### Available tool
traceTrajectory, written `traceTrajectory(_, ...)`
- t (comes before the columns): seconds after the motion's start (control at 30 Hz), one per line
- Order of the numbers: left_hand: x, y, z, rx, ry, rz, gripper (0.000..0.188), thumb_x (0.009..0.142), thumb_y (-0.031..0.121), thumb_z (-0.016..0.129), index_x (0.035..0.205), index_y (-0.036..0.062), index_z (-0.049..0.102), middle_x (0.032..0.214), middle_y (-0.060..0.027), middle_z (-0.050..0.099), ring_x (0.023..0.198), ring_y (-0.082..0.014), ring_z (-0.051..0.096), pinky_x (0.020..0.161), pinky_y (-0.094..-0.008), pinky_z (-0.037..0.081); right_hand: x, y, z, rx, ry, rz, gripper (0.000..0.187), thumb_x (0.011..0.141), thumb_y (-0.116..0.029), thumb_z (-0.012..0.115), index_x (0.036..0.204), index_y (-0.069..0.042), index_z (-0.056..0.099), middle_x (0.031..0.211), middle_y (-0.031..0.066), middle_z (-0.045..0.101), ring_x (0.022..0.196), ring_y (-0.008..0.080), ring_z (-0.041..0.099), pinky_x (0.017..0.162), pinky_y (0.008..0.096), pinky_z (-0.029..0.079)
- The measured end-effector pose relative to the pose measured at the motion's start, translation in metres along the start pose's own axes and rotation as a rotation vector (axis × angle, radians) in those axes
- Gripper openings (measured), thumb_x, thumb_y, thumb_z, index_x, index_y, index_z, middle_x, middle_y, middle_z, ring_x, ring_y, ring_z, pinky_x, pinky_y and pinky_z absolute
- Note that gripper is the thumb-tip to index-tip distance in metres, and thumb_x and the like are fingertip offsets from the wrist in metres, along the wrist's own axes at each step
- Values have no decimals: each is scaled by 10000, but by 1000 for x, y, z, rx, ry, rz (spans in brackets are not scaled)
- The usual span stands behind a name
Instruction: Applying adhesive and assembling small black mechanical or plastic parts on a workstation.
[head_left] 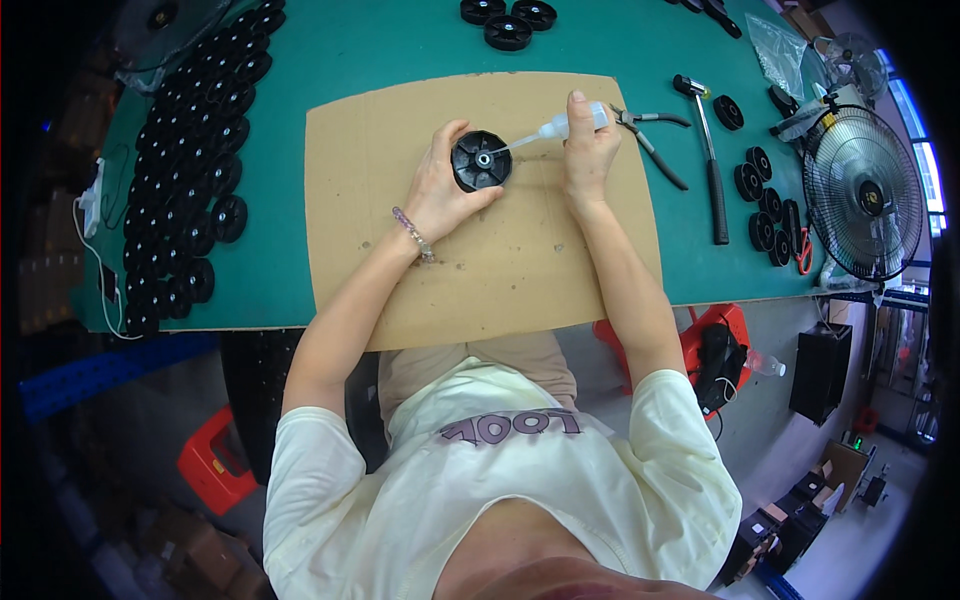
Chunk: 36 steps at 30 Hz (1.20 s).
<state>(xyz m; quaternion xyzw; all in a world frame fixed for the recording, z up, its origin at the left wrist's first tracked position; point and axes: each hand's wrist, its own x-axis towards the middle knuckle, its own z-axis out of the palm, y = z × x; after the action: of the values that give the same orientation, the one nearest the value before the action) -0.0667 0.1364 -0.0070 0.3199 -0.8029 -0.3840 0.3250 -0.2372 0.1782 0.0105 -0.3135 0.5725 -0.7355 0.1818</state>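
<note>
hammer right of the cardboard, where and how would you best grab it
Probably by the black handle grip, the thick lower stretch nearest the person. The hammer lies flat on the green mat, head away from the person, handle running back toward the table edge. Come from above with the right hand, fingers wrapping across the handle; the pliers lie just left, so stay right.

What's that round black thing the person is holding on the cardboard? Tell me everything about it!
The black wheel-shaped part is round and looks like plastic, with ribs fanning out from a small shiny metal hub in its middle. It lies flat on the brown cardboard sheet. The left hand steadies it, fingers curled round its left edge. The right hand aims the thin nozzle of a small squeeze bottle at the hub.
</note>
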Motion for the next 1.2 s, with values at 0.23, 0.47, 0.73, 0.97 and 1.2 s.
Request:
traceTrajectory(0.23, 1, -1, 0, 72, -12, 4, 835, 584, 182, 774, 1229, 41, 262, 1185, -181, 456, 1093, -282, 480, 916, -356, 399, -2, -4, 3, -18, -12, -48, 313, 825, -327, 569, 671, -67, 488, 601, -39, 441, 550, 43, 370, 491, 212, 297)
traceTrajectory(0.47, 2, 4, 0, 6, 6, -75, 820, 568, 213, 753, 1216, 22, 287, 1177, -191, 436, 1082, -323, 457, 913, -388, 389, -17, -9, 6, 2, -59, -142, 279, 791, -267, 636, 699, -40, 502, 607, -21, 488, 566, 47, 438, 495, 211, 367)
traceTrajectory(0.73, 2, 5, -1, 0, 11, -94, 854, 554, 209, 774, 1221, 13, 279, 1193, -199, 435, 1084, -327, 465, 911, -382, 396, -22, -8, 6, 19, -137, -231, 251, 791, -224, 640, 698, -44, 492, 615, -22, 490, 570, 41, 439, 494, 202, 360)
traceTrajectory(0.97, 2, 4, -1, 17, 11, -77, 842, 564, 211, 767, 1222, 21, 278, 1193, -194, 435, 1089, -324, 461, 916, -380, 392, -17, -10, 6, 17, -106, -169, 266, 797, -239, 631, 682, -46, 488, 603, -21, 489, 560, 41, 432, 486, 205, 356)
traceTrajectory(1.2, 2, 2, 0, 12, 6, -67, 834, 565, 208, 764, 1219, 24, 281, 1187, -185, 440, 1096, -318, 454, 925, -378, 384, -14, -14, 4, -9, -95, -117, 303, 797, -266, 625, 647, -40, 491, 575, -11, 503, 536, 48, 445, 477, 214, 368)
